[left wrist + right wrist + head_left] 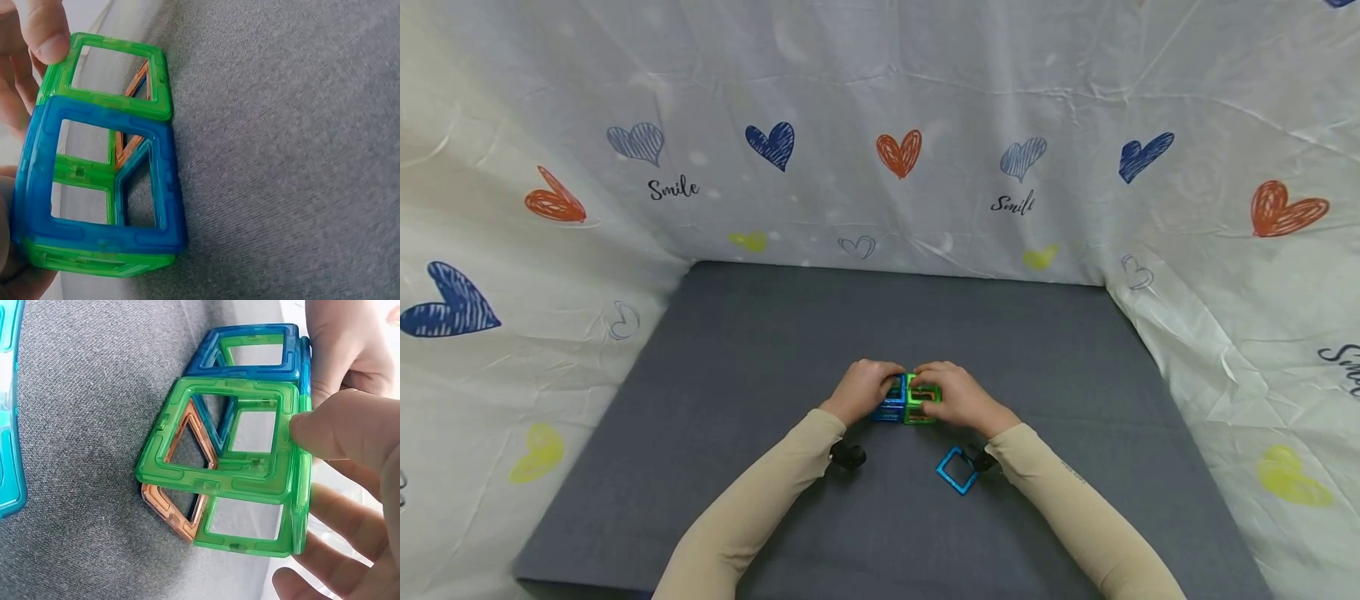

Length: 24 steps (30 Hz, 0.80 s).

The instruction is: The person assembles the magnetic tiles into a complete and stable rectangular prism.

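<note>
On the grey table stands a box-like block of magnetic tiles, with a blue half (891,408) on the left and a green half (920,414) on the right. My left hand (859,392) holds the blue half from its upper side, partly cut off in the left wrist view. My right hand (962,404) grips the green half, its thumb (337,428) pressed on the top edge of a green square tile (215,485). Inside and low down, an orange tile (165,507) shows through the open frames. A blue square tile (106,236) faces the left wrist camera.
A loose light-blue square tile (950,482) lies flat near the right wrist, and its edge (9,462) also shows in the right wrist view. The grey cloth-covered table (760,333) is bounded by a white curtain (827,50) printed with hearts.
</note>
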Available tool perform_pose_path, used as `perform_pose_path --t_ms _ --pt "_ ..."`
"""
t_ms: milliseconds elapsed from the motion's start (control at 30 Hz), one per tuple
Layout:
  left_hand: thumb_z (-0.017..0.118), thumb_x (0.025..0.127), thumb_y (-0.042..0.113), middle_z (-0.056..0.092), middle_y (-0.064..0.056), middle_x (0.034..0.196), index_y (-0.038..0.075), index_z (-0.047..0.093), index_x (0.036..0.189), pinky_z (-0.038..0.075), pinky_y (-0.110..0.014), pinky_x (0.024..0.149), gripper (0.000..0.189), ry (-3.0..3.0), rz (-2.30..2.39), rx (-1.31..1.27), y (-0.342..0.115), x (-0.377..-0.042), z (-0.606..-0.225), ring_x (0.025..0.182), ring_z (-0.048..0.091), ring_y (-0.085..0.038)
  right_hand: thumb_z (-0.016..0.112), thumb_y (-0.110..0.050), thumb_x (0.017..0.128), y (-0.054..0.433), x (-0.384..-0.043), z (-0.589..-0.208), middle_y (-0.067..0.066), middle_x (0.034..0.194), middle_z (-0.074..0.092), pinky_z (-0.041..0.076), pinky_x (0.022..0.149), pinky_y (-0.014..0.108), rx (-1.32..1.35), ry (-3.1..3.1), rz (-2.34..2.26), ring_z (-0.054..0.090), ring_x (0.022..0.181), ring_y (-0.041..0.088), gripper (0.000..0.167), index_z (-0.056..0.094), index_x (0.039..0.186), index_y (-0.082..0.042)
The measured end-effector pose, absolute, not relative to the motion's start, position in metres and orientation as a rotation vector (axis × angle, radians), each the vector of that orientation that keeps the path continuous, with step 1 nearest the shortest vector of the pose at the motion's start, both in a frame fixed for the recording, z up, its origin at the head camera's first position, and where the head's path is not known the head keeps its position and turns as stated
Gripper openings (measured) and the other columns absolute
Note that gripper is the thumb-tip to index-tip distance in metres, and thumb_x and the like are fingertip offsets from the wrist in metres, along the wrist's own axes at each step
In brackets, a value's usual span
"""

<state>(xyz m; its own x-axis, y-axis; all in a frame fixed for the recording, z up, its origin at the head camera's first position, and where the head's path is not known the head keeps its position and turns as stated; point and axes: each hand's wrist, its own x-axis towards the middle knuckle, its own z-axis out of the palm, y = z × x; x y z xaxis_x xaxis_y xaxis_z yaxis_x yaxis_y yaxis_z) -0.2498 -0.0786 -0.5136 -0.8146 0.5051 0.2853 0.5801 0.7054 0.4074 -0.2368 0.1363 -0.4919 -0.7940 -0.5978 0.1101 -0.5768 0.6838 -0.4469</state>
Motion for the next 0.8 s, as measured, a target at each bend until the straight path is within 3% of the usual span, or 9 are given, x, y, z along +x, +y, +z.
perform_pose_path --t_ms 100,200,333,533,700,800 --pt "0.060 0.101 0.009 0.078 -0.012 0.111 0.004 0.075 0.118 0.062 -0.038 0.084 0.023 -2.773 -0.782 -0.886 -0.080 -0.249 -0.512 0.094 0.076 -0.025 0.073 -0.011 0.087 0.136 -0.238 -0.492 0.014 0.133 0.068 0.052 0.103 0.053 -1.001 2.842 -0.731 0.063 0.123 0.035 0.030 0.076 0.117 -0.009" --pt "0.059 0.101 0.016 0.074 -0.012 0.123 0.005 0.071 0.127 0.059 -0.042 0.094 0.031 -2.835 -0.855 -0.938 -0.082 -0.250 -0.509 0.108 0.073 -0.026 0.073 -0.011 0.086 0.136 -0.238 -0.493 0.014 0.132 0.068 0.052 0.102 0.053 -1.011 2.843 -0.743 0.063 0.122 0.035 0.030 0.076 0.116 -0.008" --pt "0.071 0.093 0.027 0.070 -0.009 0.131 0.008 0.066 0.132 0.053 -0.043 0.105 0.043 -2.911 -0.845 -1.048 -0.086 -0.250 -0.506 0.119 0.065 -0.025 0.074 -0.012 0.087 0.137 -0.239 -0.494 0.014 0.133 0.067 0.054 0.100 0.052 -1.003 2.835 -0.760 0.063 0.123 0.035 0.030 0.075 0.117 -0.008" --pt "0.080 0.088 0.031 0.070 -0.008 0.123 0.010 0.070 0.112 0.057 -0.037 0.091 0.034 -2.942 -0.707 -1.064 -0.084 -0.246 -0.496 0.103 0.067 -0.022 0.074 -0.012 0.088 0.138 -0.238 -0.494 0.015 0.134 0.066 0.053 0.100 0.052 -0.998 2.826 -0.779 0.062 0.124 0.036 0.029 0.075 0.117 -0.010" --pt "0.080 0.087 0.029 0.067 -0.018 0.135 0.008 0.075 0.101 0.057 -0.043 0.099 0.026 -3.018 -0.640 -0.979 -0.081 -0.243 -0.487 0.124 0.065 -0.032 0.073 -0.012 0.088 0.137 -0.238 -0.494 0.015 0.135 0.066 0.054 0.099 0.052 -0.990 2.821 -0.776 0.062 0.123 0.036 0.030 0.075 0.117 -0.009" --pt "0.079 0.088 0.029 0.071 -0.014 0.129 0.009 0.080 0.100 0.054 -0.043 0.105 0.024 -3.043 -0.558 -0.999 -0.079 -0.243 -0.485 0.131 0.061 -0.032 0.073 -0.013 0.088 0.136 -0.239 -0.494 0.015 0.135 0.066 0.054 0.100 0.051 -0.981 2.820 -0.770 0.062 0.123 0.035 0.029 0.075 0.117 -0.009"
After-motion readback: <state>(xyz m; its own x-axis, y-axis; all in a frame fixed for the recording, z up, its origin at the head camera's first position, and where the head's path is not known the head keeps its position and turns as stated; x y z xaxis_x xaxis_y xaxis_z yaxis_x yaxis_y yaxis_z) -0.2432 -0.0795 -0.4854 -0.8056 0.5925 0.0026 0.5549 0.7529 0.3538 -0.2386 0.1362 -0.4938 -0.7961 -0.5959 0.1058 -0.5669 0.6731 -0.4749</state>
